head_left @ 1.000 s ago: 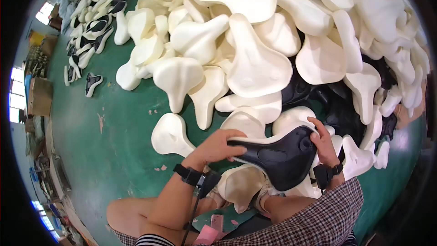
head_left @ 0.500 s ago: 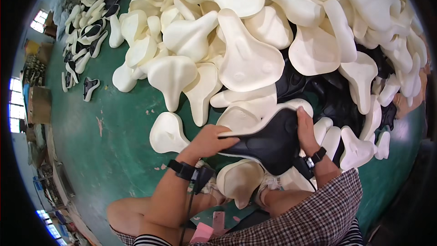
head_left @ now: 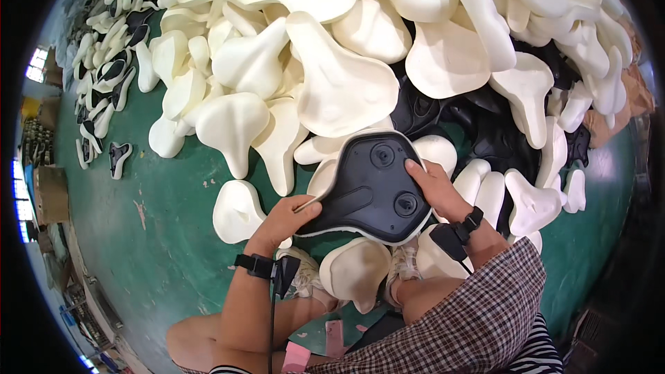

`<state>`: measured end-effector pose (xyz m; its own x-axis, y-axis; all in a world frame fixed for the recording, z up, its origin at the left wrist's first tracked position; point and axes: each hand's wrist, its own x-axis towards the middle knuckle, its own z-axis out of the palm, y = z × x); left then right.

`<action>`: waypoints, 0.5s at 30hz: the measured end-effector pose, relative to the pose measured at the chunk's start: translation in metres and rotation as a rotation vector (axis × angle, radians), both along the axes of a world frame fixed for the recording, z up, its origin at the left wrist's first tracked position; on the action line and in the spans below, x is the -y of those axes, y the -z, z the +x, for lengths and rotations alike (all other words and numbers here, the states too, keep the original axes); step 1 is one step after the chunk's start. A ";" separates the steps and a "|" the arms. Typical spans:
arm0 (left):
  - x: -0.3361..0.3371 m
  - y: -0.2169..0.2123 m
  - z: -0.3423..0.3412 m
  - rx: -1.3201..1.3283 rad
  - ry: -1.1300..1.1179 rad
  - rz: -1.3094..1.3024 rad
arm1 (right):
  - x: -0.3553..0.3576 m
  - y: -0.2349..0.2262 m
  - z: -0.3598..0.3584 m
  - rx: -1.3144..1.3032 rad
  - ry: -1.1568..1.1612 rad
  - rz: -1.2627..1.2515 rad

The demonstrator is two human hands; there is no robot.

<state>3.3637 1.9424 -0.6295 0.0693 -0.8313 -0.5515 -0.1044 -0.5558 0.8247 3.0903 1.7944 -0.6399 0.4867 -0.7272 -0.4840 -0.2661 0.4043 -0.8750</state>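
Observation:
A bicycle saddle [head_left: 364, 190] is held between my hands above my feet. Its black hard base faces up, with two round mounts at the wide end, and a cream foam rim shows round the edge. My left hand [head_left: 282, 223] is closed on the narrow nose. At the wide rear end, my right hand [head_left: 440, 192] grips the edge, thumb on the black base and fingers hidden underneath. Between my shoes lies a cream foam saddle pad [head_left: 355, 269]. Another foam pad [head_left: 237, 209] rests on the floor by my left hand.
Beyond the held saddle rises a large heap of cream foam pads [head_left: 343, 90]. Black saddle bases [head_left: 495, 131] lie under and among it. At the far left, saddles [head_left: 104, 86] are piled on the green floor [head_left: 159, 235]. Pink pieces [head_left: 334, 337] lie near my legs.
The saddle has tilted so its black underside with both round mounts faces me. Both hands have kept hold of it and shifted left in the picture.

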 end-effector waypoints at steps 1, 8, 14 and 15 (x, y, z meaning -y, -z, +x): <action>0.002 0.004 -0.003 0.057 0.028 0.010 | 0.001 -0.002 0.000 -0.029 -0.022 -0.047; -0.009 0.007 -0.036 0.189 0.004 -0.018 | 0.006 -0.029 -0.007 0.029 0.013 0.162; -0.014 0.018 -0.042 -0.036 -0.022 -0.061 | -0.002 -0.017 -0.019 0.262 0.142 0.344; -0.016 0.023 -0.044 -0.070 -0.038 -0.075 | -0.004 -0.016 -0.017 0.318 0.197 0.406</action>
<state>3.3196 1.9584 -0.6525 0.0650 -0.8681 -0.4922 -0.0256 -0.4945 0.8688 3.0728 1.7987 -0.6235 0.5288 -0.6045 -0.5958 0.1007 0.7417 -0.6631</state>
